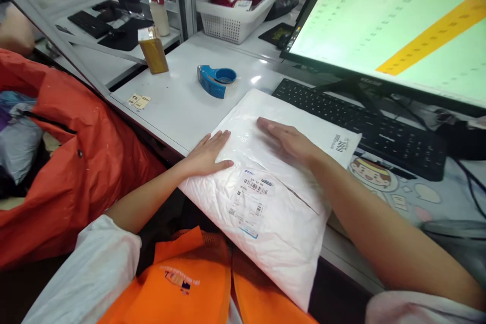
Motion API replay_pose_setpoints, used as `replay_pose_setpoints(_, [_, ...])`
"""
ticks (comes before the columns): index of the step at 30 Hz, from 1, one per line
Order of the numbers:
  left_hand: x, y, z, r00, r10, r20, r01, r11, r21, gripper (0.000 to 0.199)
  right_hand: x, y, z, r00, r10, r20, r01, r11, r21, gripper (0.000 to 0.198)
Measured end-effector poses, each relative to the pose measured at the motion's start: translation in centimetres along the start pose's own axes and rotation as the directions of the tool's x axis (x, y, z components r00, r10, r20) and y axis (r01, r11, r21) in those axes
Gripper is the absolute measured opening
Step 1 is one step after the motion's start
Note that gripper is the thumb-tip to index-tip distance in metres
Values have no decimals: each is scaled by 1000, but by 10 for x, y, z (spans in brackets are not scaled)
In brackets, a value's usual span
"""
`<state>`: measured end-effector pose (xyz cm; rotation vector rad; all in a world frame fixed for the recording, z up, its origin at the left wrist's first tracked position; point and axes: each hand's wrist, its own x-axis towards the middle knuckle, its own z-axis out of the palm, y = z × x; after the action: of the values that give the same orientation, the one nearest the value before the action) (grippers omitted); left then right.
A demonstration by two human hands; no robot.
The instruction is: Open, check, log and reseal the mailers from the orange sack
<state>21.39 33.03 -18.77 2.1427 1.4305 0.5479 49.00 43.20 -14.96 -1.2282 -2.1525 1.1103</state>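
A white plastic mailing bag [288, 243] lies across the desk edge, its near end hanging over toward my orange vest. On its face are a shipping label [250, 202] and a dark slit or crease beside it. My left hand [207, 157] rests on the bag's left side, fingers spread and flat. Over the upper middle of the bag is my right hand [288, 139], turned on edge with fingers stretched and slightly blurred; whether it touches the bag I cannot tell. A printed number sticker [339, 144] shows at the bag's right corner.
Beyond the bag sits a blue tape dispenser [216, 81], with a brown taped box [153, 50] farther left. A black keyboard [360, 126] and monitor [395, 25] stand at right. A white basket [237, 23] is at the back. At left hangs an open red sack [87, 147].
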Motion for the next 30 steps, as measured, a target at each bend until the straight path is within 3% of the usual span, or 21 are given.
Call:
replay_pose_setpoints(2, [2, -8, -8, 994, -66, -86, 46, 976, -212, 93, -4, -4, -8, 995, 12, -104, -5, 998, 65, 57])
replay_pose_setpoints(5, [3, -15, -21, 974, -121, -194, 43, 929, -368, 78, -13, -5, -2, 983, -66, -169, 45, 991, -125, 53])
replay_pose_setpoints(10, [5, -12, -28, 977, -30, -211, -12, 981, -195, 63, -22, 7, 31, 977, -211, -13, 173, 834, -523, 61])
replay_pose_setpoints(14, [6, -15, -15, 985, 50, -163, -49, 999, 12, 58, -10, 3, 17, 968, -249, 33, 218, 766, -605, 60])
replay_pose_setpoints(17, [8, -20, -4, 979, 71, -191, -53, 994, 98, 56, 28, -29, -5, 946, -317, -64, 223, 784, -579, 57])
replay_pose_setpoints(19, [9, -22, 0, 970, 74, -232, -52, 994, 100, 57, 69, -62, -8, 944, -311, -115, 186, 784, -593, 56])
replay_pose_setpoints(22, [8, -24, 1, 961, 78, -266, -64, 996, 63, 59, 139, -107, 17, 972, -195, -131, 62, 752, -657, 56])
replay_pose_setpoints(25, [7, -24, -1, 958, 79, -276, -80, 997, 10, 59, 197, -130, 57, 989, -65, -134, -47, 715, -697, 59])
replay_pose_setpoints(28, [8, -25, -4, 949, 65, -309, -94, 992, -82, 57, 227, -133, 83, 986, 28, -162, -137, 682, -718, 54])
replay_pose_setpoints(30, [9, -28, -7, 937, 25, -348, -95, 978, -185, 53, 228, -132, 84, 986, 26, -166, -140, 674, -725, 49])
